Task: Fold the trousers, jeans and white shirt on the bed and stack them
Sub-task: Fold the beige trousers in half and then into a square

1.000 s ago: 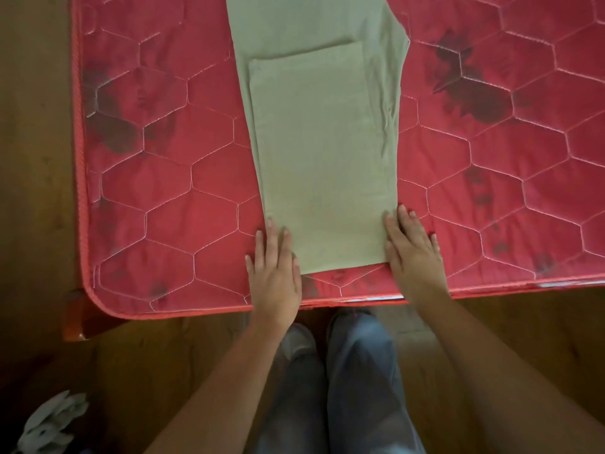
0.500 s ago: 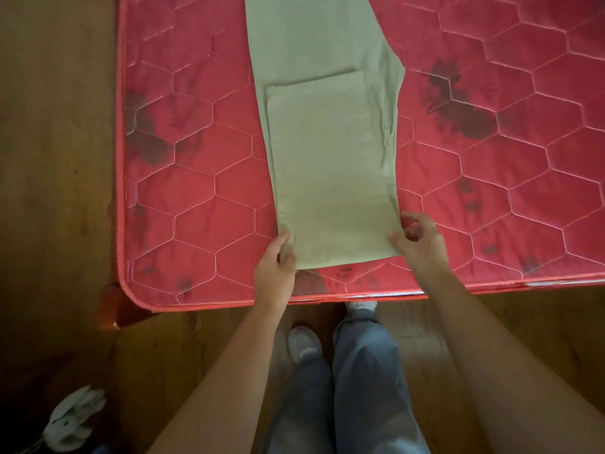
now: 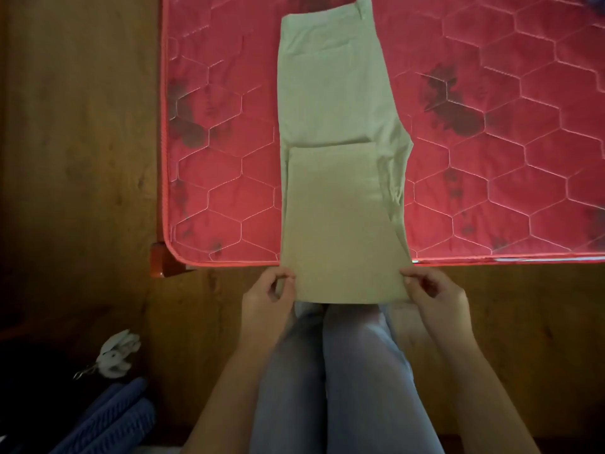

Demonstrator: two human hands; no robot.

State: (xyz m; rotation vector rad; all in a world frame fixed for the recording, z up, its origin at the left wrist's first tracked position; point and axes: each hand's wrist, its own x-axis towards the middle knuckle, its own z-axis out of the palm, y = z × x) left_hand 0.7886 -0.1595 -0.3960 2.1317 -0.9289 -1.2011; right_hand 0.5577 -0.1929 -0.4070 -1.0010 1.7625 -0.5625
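Trousers: corners pinched by left hand, right hand, past bed edge; uneven pull could skew layers

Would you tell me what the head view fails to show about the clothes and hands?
- Jeans to fold and white shirt: nowhere in the head view; where they lie cannot be told.
- Left hand and right hand: how far fingers reach under the trousers, hidden by the cloth.
- Blue ribbed thing, lower left: dark, cut by the bottom edge; unidentifiable.
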